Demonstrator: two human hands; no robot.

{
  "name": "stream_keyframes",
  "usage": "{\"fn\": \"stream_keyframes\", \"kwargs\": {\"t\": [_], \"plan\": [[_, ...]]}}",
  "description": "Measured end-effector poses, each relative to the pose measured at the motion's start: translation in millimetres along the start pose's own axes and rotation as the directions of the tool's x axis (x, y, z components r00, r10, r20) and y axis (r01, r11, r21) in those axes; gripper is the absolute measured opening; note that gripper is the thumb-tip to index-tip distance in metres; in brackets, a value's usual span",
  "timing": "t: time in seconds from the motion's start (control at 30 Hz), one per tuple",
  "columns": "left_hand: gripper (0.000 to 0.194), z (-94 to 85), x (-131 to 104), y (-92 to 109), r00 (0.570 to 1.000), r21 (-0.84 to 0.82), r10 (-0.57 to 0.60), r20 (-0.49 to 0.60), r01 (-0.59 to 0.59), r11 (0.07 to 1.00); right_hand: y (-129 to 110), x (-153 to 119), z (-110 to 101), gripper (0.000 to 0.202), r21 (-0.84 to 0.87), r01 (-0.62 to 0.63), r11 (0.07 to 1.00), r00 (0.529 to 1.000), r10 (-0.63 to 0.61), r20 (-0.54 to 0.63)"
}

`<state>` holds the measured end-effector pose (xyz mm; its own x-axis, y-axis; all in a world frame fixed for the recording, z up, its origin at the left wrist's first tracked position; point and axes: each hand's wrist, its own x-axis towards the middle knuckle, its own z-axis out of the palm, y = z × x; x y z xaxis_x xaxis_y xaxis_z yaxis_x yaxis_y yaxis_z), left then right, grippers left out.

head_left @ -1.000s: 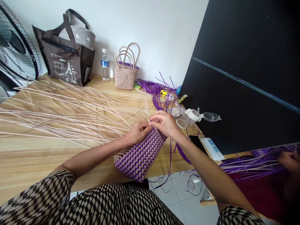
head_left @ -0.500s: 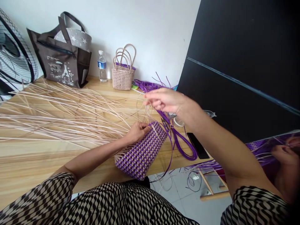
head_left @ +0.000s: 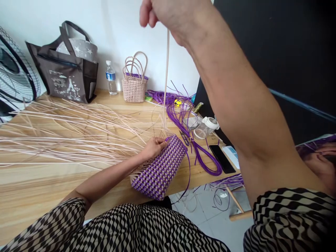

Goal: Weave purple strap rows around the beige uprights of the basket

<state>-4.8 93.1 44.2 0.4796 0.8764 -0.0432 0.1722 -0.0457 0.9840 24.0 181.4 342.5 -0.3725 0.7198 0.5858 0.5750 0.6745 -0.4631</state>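
Note:
A purple and beige woven basket [head_left: 162, 168] lies on its side at the table's near edge. My left hand [head_left: 154, 148] pinches its upper left rim, where the loose strands begin. Raised high at the top of the view, my right hand [head_left: 168, 14] is closed on a beige weaving strip [head_left: 166, 70], which runs taut and nearly upright from the basket's rim. The fingertips of this hand are partly cut off by the frame. Many long pale strips [head_left: 78, 136] fan out leftward from the basket across the table. One purple strand [head_left: 189, 171] hangs off its right side.
Behind stand a grey tote bag [head_left: 68, 73], a water bottle [head_left: 111, 78] and a small woven handbag [head_left: 134, 85]. Right of the basket lie a purple strip coil [head_left: 210, 164], scissors [head_left: 184, 138], a clear jar [head_left: 206, 127] and a black phone [head_left: 222, 159]. A fan [head_left: 15, 66] stands left. Another person's hand [head_left: 321, 162] shows at right.
My right hand has risen from just above the basket to the top of the view, drawing the beige strip straight up. My left hand stays at the basket's rim.

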Motion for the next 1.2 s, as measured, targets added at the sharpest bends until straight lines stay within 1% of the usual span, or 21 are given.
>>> {"fn": "stream_keyframes", "kwargs": {"t": [0.03,0.07,0.1,0.17,0.2,0.23,0.27,0.3,0.33,0.4,0.43,0.47,0.53,0.6,0.67,0.77,0.83,0.97,1.03,1.1,1.2], "plan": [[0.035,0.3,0,-1,1.0,-0.019,-0.017,0.003,0.017,1.0,3,-2,6,0.035,-0.042,0.04,0.998,0.998,-0.038,0.04],[0.035,0.5,0,-1,0.999,-0.043,-0.033,0.008,0.033,0.999,5,-8,12,0.034,-0.048,0.074,0.996,0.991,-0.068,0.112],[0.034,0.4,0,0,0.999,-0.072,-0.046,0.013,0.047,0.996,7,-18,18,0.042,-0.037,0.104,0.994,0.976,-0.095,0.198],[0.032,-0.5,0,3,0.996,-0.135,-0.076,0.035,0.081,0.988,13,-49,28,0.066,-0.016,0.145,0.989,0.911,-0.128,0.392],[0.031,-1.2,0,5,0.995,-0.163,-0.091,0.05,0.098,0.982,18,-69,32,0.062,-0.052,0.141,0.989,0.891,-0.104,0.441],[0.03,-2.1,0,6,0.993,-0.182,-0.101,0.063,0.111,0.977,24,-89,35,0.052,-0.131,0.129,0.983,0.876,-0.051,0.48],[0.029,-3.1,1,8,0.992,-0.193,-0.108,0.068,0.12,0.974,32,-111,37,0.038,-0.203,0.12,0.972,0.867,-0.003,0.499],[0.027,-4.1,1,9,0.992,-0.199,-0.114,0.06,0.124,0.972,41,-131,38,0.022,-0.275,0.11,0.955,0.864,0.045,0.501],[0.026,-5.1,2,10,0.992,-0.206,-0.116,0.04,0.121,0.971,51,-150,37,0.014,-0.33,0.103,0.938,0.849,0.09,0.521],[0.023,-6.6,4,10,0.993,-0.232,-0.117,-0.008,0.112,0.966,71,-184,33,0.019,-0.37,0.068,0.927,0.8,0.171,0.575],[0.021,-7.0,5,9,0.992,-0.251,-0.12,-0.023,0.111,0.962,79,-198,30,0.021,-0.363,0.061,0.93,0.778,0.183,0.6],[0.02,-7.2,6,8,0.992,-0.268,-0.123,-0.027,0.112,0.957,86,-210,28,0.021,-0.345,0.054,0.937,0.767,0.182,0.616],[0.02,-6.8,7,7,0.992,-0.281,-0.123,-0.025,0.112,0.953,94,-229,26,0.02,-0.321,0.052,0.946,0.766,0.168,0.62],[0.021,-6.0,7,6,0.993,-0.261,-0.113,-0.035,0.1,0.96,97,-242,28,0.022,-0.359,0.066,0.931,0.784,0.174,0.596],[0.023,-5.5,6,7,0.994,-0.227,-0.097,-0.049,0.083,0.97,95,-249,32,0.024,-0.446,0.105,0.889,0.799,0.192,0.57],[0.024,-5.7,4,9,0.994,-0.185,-0.087,-0.061,0.075,0.98,90,-252,36,0.023,-0.548,0.167,0.82,0.801,0.211,0.56],[0.026,-6.0,4,10,0.998,-0.157,-0.051,-0.049,0.043,0.987,85,-253,37,0.019,-0.581,0.173,0.796,0.788,0.242,0.566],[0.036,-5.8,4,9,0.999,-0.133,0.046,0.023,-0.042,0.99,72,-263,41,0.016,-0.565,0.199,0.801,0.741,0.255,0.621],[0.039,-5.0,4,8,0.999,-0.13,0.043,0.012,-0.042,0.991,65,-272,44,0.016,-0.568,0.217,0.794,0.73,0.255,0.634],[0.04,-3.9,2,7,0.999,-0.122,0.044,-0.02,-0.047,0.991,58,-280,47,0.018,-0.58,0.222,0.783,0.723,0.267,0.637],[0.042,-2.5,-1,8,0.995,-0.099,0.078,-0.055,-0.083,0.992,54,-285,46,0.021,-0.552,0.197,0.81,0.717,0.265,0.645]]}}
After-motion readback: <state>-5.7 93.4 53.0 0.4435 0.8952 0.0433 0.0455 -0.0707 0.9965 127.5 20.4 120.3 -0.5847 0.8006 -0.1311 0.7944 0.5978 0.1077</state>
